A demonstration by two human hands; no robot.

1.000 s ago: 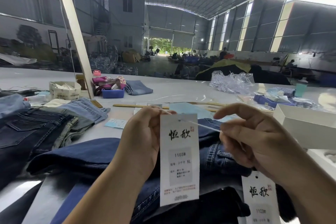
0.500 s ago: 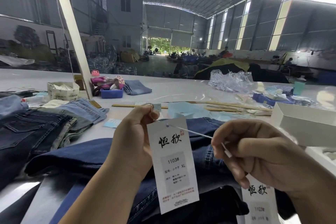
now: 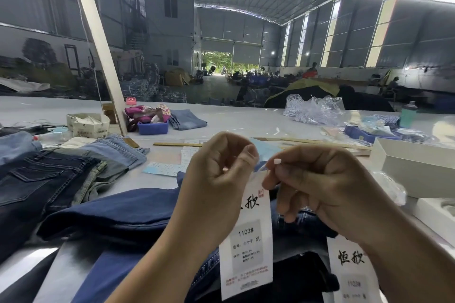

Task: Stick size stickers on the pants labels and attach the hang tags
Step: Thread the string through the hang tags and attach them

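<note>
White tag (image 3: 248, 241) hangs lengthwise, reading "1103#" and "XL".
Left hand (image 3: 216, 179) pinches its top; right hand (image 3: 317, 184) pinches the fastener (image 3: 277, 161).

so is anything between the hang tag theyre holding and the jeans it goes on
Nothing visible. The hang tag hangs from the left hand and right hand, directly over the dark blue jeans. Only open air shows between them. A second tag lies off to the right.

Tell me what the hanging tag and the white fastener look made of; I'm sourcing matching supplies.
Hang tag: likely matte white card, as it hangs flat with crisp printing. Fastener: probably plastic, given its small smooth white tip, though it is too tiny to be sure.
</note>
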